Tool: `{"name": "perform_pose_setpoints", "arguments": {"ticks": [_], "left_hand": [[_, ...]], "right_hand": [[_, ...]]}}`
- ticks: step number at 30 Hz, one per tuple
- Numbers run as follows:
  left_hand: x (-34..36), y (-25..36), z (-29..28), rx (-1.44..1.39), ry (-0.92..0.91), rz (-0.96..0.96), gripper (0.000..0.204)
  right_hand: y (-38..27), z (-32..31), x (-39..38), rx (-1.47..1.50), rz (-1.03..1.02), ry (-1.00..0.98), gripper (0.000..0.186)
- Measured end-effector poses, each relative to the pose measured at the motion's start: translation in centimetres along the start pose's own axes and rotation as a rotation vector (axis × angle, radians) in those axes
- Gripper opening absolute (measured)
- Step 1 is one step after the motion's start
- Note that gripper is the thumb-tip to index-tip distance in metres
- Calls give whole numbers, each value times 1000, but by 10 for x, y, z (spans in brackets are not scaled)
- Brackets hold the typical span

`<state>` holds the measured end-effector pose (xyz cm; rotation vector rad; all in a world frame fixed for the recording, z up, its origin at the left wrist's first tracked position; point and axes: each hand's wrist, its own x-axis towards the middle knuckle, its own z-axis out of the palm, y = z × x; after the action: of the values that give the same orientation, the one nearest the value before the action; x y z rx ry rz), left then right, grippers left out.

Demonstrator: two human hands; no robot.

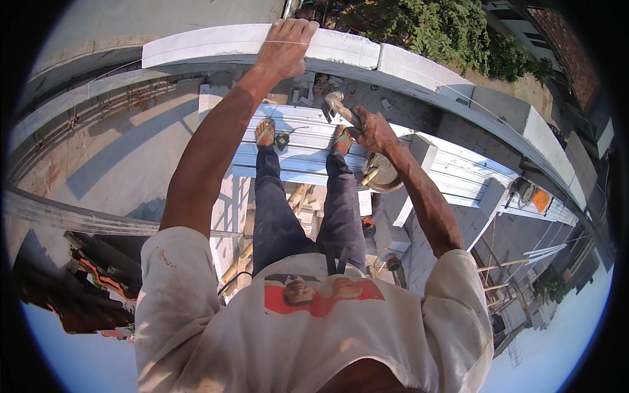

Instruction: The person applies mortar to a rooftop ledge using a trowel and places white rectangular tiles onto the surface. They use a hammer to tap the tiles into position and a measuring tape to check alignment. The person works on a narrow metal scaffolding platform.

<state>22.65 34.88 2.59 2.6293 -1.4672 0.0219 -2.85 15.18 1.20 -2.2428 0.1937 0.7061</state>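
My left hand [288,46] grips the top edge of a long white block [334,44] in a row along a taut string. My right hand [372,134] is closed around the handle of a hammer [334,105], its metal head raised just below that row. Beneath me, my sandalled feet stand apart on white ribbed metal planks [301,147]. A small dark tape measure [282,140] lies between my feet. A round, pale bucket [383,178], with a handled tool in it, rests beside my right leg, partly hidden by my forearm.
Another block [531,118] continues the row rightward. An orange-and-dark object [537,200] sits at the planks' right end. Bamboo poles [295,196] and a drop show below the planks. A plastered wall [98,177] is at left; trees [445,33] and tiled roofs lie beyond.
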Motion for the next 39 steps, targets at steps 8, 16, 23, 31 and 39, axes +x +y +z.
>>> {"name": "perform_pose_setpoints", "arguments": {"ticks": [8,16,23,31,39], "left_hand": [[4,3,0,-60,67,11,81],[0,1,0,29,50,10,87],[-34,-53,-37,-125,7,-160,96],[-51,-80,-32,54,-36,-195,80],[-44,-76,-32,54,-34,-206,78]], "right_hand": [[16,-20,40,-604,-84,-123,45],[8,-19,10,30,26,45,57],[-29,20,-86,258,361,7,62],[-82,-17,-60,197,74,247,48],[-112,-95,9,107,63,301,31]]}}
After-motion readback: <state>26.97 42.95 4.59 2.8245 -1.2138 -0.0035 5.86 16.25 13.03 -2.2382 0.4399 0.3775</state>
